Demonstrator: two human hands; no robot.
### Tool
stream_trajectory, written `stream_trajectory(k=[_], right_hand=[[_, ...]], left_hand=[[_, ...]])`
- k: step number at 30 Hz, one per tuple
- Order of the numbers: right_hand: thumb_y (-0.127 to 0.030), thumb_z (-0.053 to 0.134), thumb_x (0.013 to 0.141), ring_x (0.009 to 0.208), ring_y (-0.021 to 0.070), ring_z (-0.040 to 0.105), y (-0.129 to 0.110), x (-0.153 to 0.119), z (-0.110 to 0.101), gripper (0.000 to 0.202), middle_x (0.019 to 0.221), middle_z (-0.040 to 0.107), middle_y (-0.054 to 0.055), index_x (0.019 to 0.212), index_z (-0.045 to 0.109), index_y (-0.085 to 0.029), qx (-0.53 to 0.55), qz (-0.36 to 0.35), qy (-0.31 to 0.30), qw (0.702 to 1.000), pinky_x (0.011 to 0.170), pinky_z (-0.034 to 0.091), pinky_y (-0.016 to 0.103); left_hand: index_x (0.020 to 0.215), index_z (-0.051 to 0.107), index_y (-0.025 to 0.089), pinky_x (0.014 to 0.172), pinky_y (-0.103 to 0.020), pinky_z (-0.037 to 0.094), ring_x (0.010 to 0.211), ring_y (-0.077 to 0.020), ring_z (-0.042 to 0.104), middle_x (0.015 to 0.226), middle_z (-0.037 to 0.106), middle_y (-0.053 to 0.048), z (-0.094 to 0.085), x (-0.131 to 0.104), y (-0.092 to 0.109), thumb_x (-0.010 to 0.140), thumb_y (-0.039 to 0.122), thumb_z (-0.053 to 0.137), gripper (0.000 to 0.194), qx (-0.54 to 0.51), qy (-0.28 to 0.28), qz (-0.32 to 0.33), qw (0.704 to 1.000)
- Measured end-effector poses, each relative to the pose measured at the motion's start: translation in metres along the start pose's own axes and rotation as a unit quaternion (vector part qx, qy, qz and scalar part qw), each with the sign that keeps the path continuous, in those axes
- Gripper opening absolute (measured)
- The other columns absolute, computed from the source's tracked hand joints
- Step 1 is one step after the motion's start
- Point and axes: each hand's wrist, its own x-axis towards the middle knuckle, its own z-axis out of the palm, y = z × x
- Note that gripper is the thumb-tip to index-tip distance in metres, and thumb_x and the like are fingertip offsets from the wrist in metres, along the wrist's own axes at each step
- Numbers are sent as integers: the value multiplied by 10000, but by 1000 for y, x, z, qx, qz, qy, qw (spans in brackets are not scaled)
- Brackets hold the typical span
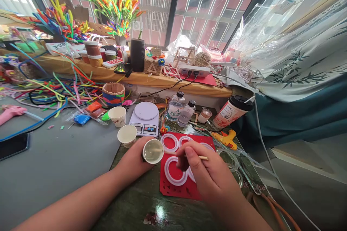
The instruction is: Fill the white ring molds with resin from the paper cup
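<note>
My left hand point(138, 155) is wrapped round a paper cup point(153, 151) that holds a clear, slightly yellowish liquid. In my right hand point(199, 166) is a thin wooden stick point(203, 157), its far end close to the cup's right rim. Under and beside my right hand lies a red sheet point(169, 190) bearing several white ring-shaped molds point(175, 171); my hand hides part of them. Two more paper cups point(127, 135) stand to the left of the held one, next to a white kitchen scale point(146, 112).
Two clear bottles point(186, 113) stand behind the molds. A yellow glue gun point(229, 140) and a lidded drink cup point(230, 112) are at the right, near a hanging cable. Pipe cleaners point(65, 92), small coloured bags point(82, 119) and a phone point(13, 146) lie left.
</note>
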Motion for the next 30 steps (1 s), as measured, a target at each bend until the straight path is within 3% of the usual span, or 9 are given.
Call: stream_trajectory(k=[11, 16, 19, 22, 30], right_hand=[[-493, 444, 1226, 740, 200, 716, -1, -1, 1, 471, 788, 740, 15, 930, 724, -255, 0, -42, 5, 999, 685, 528, 314], [-638, 436, 1217, 744, 215, 746, 0, -1, 2, 573, 800, 771, 36, 949, 759, -248, 42, -21, 28, 999, 673, 558, 319], [-699, 450, 1198, 706, 214, 732, -1, -3, 1, 613, 762, 766, 35, 920, 753, -245, 51, 14, 6, 999, 666, 560, 323], [-690, 450, 1203, 721, 210, 722, 0, -3, 0, 595, 793, 776, 39, 939, 747, -247, 40, 23, 25, 999, 667, 552, 323], [-622, 442, 1224, 673, 193, 680, 6, -3, 3, 551, 775, 755, 25, 923, 717, -250, 27, -13, -12, 999, 617, 517, 317]], left_hand=[[1294, 776, 254, 1118, -511, 661, 1219, -351, 814, 1336, 860, -100, 0, 0, -1, 863, 220, 861, 441, 1, -5, -10, 1000], [1287, 779, 258, 1124, -508, 655, 1231, -350, 808, 1342, 861, -102, -1, 0, -2, 861, 194, 858, 438, 5, -8, -5, 1000], [1292, 779, 265, 1121, -509, 658, 1226, -349, 809, 1333, 864, -99, -1, -1, -4, 851, 197, 871, 455, 6, -1, -3, 1000], [1313, 776, 267, 1119, -511, 657, 1228, -343, 806, 1337, 858, -97, -1, -2, -5, 867, 220, 863, 457, 2, 3, -1, 1000], [1303, 789, 281, 1112, -509, 661, 1219, -345, 807, 1321, 864, -91, 0, -3, -4, 859, 188, 853, 458, -1, 17, 18, 1000]])
